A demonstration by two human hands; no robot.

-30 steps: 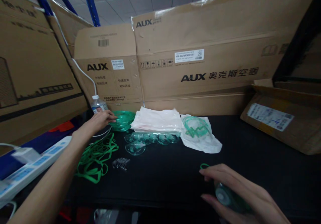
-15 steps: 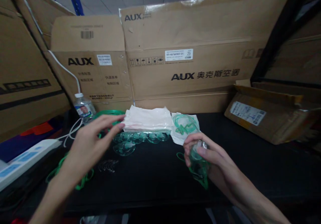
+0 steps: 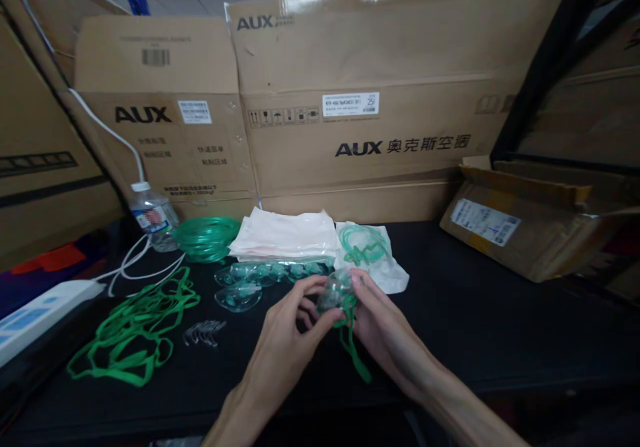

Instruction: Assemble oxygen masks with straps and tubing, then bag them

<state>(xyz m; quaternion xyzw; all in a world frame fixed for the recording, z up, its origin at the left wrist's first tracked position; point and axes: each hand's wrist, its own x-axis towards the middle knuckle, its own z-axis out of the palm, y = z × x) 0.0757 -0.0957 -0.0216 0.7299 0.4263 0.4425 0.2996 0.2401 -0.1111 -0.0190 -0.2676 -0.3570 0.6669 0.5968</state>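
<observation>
A clear oxygen mask [image 3: 336, 291] with a green elastic strap [image 3: 356, 353] hanging from it is held above the black table. My left hand [image 3: 300, 323] grips it from the left, thumb and fingers closed on its edge. From the other side my right hand [image 3: 375, 307] has its fingers closed on the mask too. Just behind the hands, a white pouch [image 3: 397, 275] lies under a coil of pale green tubing [image 3: 367, 243]. Left of them sit a row of clear masks [image 3: 277, 272] and a single mask [image 3: 239, 297].
White pouches [image 3: 285, 233] are stacked at the back beside a green tubing coil [image 3: 207, 237]. Green straps [image 3: 135, 333] and small clear pieces [image 3: 205, 333] lie left. A bottle [image 3: 154, 217], a power strip [image 3: 47, 313] and an open carton [image 3: 540, 227] flank the table [image 3: 480, 313].
My left hand has come right from near the white pouches and taken hold of the mask. My right hand has carried the mask left, toward the middle. The view has shifted slightly.
</observation>
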